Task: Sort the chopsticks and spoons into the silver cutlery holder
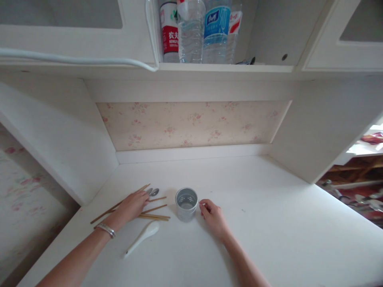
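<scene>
A silver metal cup-like holder (186, 213) with holes in its bottom stands upright on the white tabletop. Beside its right side is my right hand (213, 215), fingers curled in, with nothing visible in them. My left hand (136, 204) reaches down over several wooden chopsticks (155, 217) and two metal spoons (154, 192). Its fingers are together and bent at the spoons and a chopstick; what they grip, if anything, is hidden. Below this hand lies a white soup spoon (143, 237), its bowl toward the holder.
White side panels (311, 127) enclose the tabletop (269, 227), with flowered wallpaper (191, 123) behind. Overhead, an open shelf holds several plastic bottles (217, 32). A white cable (89, 59) runs along the cabinet's lower edge. Cluttered red items (359, 187) show at far right.
</scene>
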`<action>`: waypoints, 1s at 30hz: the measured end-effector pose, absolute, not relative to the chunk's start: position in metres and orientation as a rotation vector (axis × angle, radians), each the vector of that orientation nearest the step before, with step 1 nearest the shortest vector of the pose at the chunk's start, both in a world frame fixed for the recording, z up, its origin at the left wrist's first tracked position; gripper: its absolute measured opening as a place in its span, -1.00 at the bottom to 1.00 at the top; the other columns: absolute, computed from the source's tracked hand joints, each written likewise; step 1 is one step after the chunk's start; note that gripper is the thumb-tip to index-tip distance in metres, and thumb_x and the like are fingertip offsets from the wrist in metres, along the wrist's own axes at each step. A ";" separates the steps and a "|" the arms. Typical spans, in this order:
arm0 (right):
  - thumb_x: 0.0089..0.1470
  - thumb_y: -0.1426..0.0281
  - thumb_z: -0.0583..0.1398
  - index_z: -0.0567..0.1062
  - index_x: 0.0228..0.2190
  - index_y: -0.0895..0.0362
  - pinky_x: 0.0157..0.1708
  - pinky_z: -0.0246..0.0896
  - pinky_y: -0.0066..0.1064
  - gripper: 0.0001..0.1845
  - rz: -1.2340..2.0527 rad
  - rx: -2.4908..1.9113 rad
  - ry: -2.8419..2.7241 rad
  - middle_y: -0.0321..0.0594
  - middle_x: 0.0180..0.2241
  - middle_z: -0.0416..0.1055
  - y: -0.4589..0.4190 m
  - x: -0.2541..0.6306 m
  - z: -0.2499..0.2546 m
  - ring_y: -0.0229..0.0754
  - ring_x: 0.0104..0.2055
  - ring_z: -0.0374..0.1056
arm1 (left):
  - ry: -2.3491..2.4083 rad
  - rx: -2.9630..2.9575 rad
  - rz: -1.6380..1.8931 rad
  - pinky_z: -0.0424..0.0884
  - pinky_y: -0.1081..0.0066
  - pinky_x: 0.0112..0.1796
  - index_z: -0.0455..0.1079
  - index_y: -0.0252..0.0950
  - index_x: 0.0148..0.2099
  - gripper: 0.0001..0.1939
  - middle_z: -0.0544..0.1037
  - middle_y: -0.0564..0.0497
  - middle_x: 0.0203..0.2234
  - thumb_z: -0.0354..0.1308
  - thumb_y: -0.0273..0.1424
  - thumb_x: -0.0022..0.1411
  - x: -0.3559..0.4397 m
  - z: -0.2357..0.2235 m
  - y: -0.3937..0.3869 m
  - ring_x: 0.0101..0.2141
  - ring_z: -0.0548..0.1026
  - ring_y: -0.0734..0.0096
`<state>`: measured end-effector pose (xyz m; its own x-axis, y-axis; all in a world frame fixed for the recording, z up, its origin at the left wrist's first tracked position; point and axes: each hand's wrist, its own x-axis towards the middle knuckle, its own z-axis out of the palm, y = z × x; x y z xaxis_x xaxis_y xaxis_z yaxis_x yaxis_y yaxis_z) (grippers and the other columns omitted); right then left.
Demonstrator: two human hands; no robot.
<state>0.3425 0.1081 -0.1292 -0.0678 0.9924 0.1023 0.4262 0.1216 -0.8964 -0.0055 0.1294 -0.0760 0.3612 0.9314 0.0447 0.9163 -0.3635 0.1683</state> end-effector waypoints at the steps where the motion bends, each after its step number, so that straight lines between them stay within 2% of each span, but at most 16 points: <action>1: 0.17 0.18 0.05 0.52 -0.24 0.12 -0.43 0.15 -0.40 -0.65 0.911 -1.411 -1.615 -0.27 -0.55 0.44 0.108 0.342 -0.129 -0.17 -0.49 0.33 | 1.707 2.502 0.230 0.28 0.31 -0.06 0.43 -0.20 -0.27 -0.75 0.56 -0.10 -0.20 -0.08 -0.37 0.31 -0.003 -0.075 0.129 -0.09 0.47 0.20; 3: 0.17 0.18 0.05 0.52 -0.25 0.13 -0.44 0.14 -0.40 -0.65 0.909 -1.405 -1.614 -0.27 -0.56 0.44 0.108 0.342 -0.128 -0.18 -0.50 0.32 | 1.768 2.510 0.299 0.29 0.31 -0.05 0.43 -0.21 -0.21 -0.72 0.54 -0.11 -0.15 -0.12 -0.36 0.35 0.003 -0.071 0.128 -0.09 0.47 0.22; 6: 0.17 0.20 0.06 0.52 -0.26 0.13 -0.45 0.13 -0.41 -0.66 0.912 -1.399 -1.603 -0.27 -0.56 0.44 0.109 0.342 -0.128 -0.19 -0.51 0.32 | 1.907 2.510 0.463 0.31 0.30 -0.08 0.42 -0.24 -0.14 -0.68 0.53 -0.11 -0.21 -0.17 -0.33 0.38 0.019 -0.054 0.126 -0.16 0.47 0.23; 10: 0.16 0.22 0.07 0.52 -0.27 0.13 -0.45 0.13 -0.42 -0.68 0.915 -1.392 -1.588 -0.28 -0.56 0.44 0.110 0.342 -0.128 -0.20 -0.50 0.31 | 1.959 2.470 0.859 0.32 0.30 -0.05 0.39 -0.27 -0.09 -0.66 0.51 -0.11 -0.22 -0.18 -0.26 0.39 0.049 -0.017 0.122 -0.16 0.46 0.22; 13: 0.16 0.22 0.07 0.53 -0.28 0.13 -0.45 0.13 -0.43 -0.69 0.913 -1.386 -1.580 -0.29 -0.56 0.44 0.109 0.342 -0.128 -0.21 -0.51 0.31 | 1.971 2.236 1.183 0.38 0.34 -0.14 0.39 -0.28 -0.06 -0.62 0.54 -0.08 -0.24 -0.13 -0.16 0.37 0.072 0.014 0.116 -0.25 0.50 0.28; 18: 0.16 0.19 0.07 0.52 -0.29 0.13 -0.47 0.12 -0.43 -0.68 0.909 -1.378 -1.573 -0.29 -0.57 0.43 0.108 0.342 -0.129 -0.21 -0.52 0.30 | 1.632 1.809 1.517 0.45 0.41 -0.25 0.41 -0.32 -0.04 -0.55 0.59 -0.03 -0.31 -0.03 -0.06 0.31 0.108 0.053 0.109 -0.34 0.54 0.37; 23: 0.17 0.17 0.06 0.52 -0.28 0.14 -0.48 0.14 -0.42 -0.65 0.897 -1.379 -1.570 -0.26 -0.57 0.43 0.108 0.342 -0.129 -0.20 -0.53 0.31 | 1.470 1.795 1.531 0.45 0.43 -0.25 0.45 -0.32 -0.07 -0.57 0.60 -0.05 -0.30 0.02 -0.08 0.30 0.132 0.056 0.126 -0.29 0.53 0.37; 30: 0.16 0.19 0.06 0.53 -0.28 0.14 -0.49 0.15 -0.43 -0.66 0.889 -1.377 -1.572 -0.27 -0.58 0.44 0.109 0.341 -0.129 -0.21 -0.54 0.31 | 1.483 1.851 1.220 0.43 0.35 -0.16 0.48 -0.29 -0.10 -0.61 0.63 -0.07 -0.22 -0.02 -0.13 0.30 0.146 0.001 0.150 -0.22 0.55 0.29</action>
